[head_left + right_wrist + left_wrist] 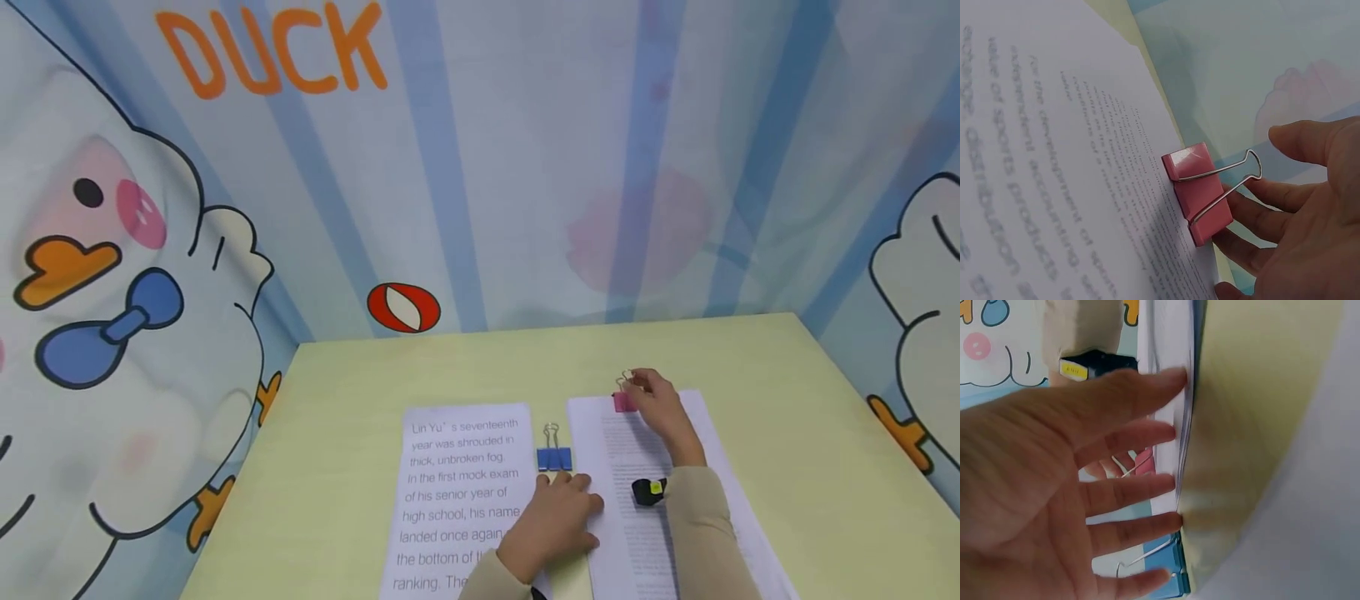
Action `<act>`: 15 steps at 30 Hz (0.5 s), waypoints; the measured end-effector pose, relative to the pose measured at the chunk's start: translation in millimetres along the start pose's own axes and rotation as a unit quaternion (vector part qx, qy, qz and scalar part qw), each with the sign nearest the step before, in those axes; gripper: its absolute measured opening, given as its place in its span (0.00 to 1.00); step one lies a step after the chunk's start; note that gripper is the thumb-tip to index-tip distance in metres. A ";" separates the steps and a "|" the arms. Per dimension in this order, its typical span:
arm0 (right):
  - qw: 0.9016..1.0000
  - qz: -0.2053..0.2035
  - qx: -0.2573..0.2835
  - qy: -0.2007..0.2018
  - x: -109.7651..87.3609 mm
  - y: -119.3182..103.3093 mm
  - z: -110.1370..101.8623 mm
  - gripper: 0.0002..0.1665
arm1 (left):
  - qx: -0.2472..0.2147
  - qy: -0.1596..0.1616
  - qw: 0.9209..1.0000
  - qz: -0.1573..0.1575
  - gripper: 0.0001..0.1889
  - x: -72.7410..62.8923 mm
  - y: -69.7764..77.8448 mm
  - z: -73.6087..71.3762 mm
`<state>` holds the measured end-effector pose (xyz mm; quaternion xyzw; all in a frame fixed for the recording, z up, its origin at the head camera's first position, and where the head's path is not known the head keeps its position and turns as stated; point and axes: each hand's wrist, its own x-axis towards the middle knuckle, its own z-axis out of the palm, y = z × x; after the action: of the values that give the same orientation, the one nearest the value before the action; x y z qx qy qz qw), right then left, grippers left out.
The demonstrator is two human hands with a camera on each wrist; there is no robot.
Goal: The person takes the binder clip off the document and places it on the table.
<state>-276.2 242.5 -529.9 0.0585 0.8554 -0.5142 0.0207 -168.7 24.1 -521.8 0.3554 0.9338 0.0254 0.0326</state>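
A pink binder clip (623, 402) sits on the top edge of the right-hand stack of printed paper (600, 475), its wire handles sticking up off the far edge. My right hand (660, 408) is at this clip; in the right wrist view the fingers lie behind the handles and the thumb (1304, 139) stands apart from them. My left hand (553, 521) lies with fingers spread by the left edge of that stack. Just beyond its fingertips stands a blue binder clip (554, 459), handles up, between the two papers.
To the left lies a large-print sheet (442, 475), its lower right part covered by my left hand and sleeve. The pale yellow table (337, 450) ends at a duck-print cloth backdrop (517, 167). A black wrist strap (647, 492) shows on my right arm.
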 end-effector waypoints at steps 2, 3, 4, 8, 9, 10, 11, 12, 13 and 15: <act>1.000 -0.002 0.003 0.005 -0.7 0.0 0.1 0.31 | 0.005 0.006 1.000 -0.007 0.17 0.3 2.2 0.1; 1.000 -0.003 0.004 0.006 -1.3 -0.3 -0.3 0.31 | 0.005 0.008 1.000 -0.011 0.17 0.5 3.0 0.0; 1.000 -0.002 0.007 0.009 -1.6 -0.2 -0.6 0.30 | 0.005 0.010 1.000 -0.014 0.17 0.8 3.7 0.2; 1.000 -0.010 0.007 0.019 -3.0 1.1 -2.7 0.26 | 0.009 0.010 1.000 -0.020 0.18 1.5 5.3 0.1; 1.000 -0.013 0.008 0.020 -3.2 2.0 -3.4 0.26 | 0.007 0.008 1.000 -0.021 0.19 1.7 5.4 0.2; 1.000 -0.017 0.007 0.021 -3.1 3.4 -4.0 0.24 | 0.005 0.006 1.000 -0.021 0.19 1.7 5.4 0.4; 1.000 -0.024 0.004 0.020 -2.9 4.8 -4.8 0.23 | 0.003 0.003 1.000 -0.022 0.19 1.8 5.4 0.4; 0.999 -0.031 0.002 0.019 -2.5 6.4 -5.8 0.22 | 0.000 0.000 1.000 -0.022 0.20 1.7 5.3 0.4; 0.999 -0.037 0.003 0.016 -2.3 7.7 -6.5 0.21 | -0.004 -0.003 1.000 -0.024 0.20 1.7 5.0 0.4; 0.999 -0.052 0.004 0.012 -1.3 10.0 -8.7 0.17 | -0.008 -0.006 1.000 -0.024 0.20 1.6 4.5 0.2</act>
<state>-273.5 254.7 -534.5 0.0205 0.8553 -0.5175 -0.0169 -167.0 28.5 -521.7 0.3323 0.9417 0.0304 0.0419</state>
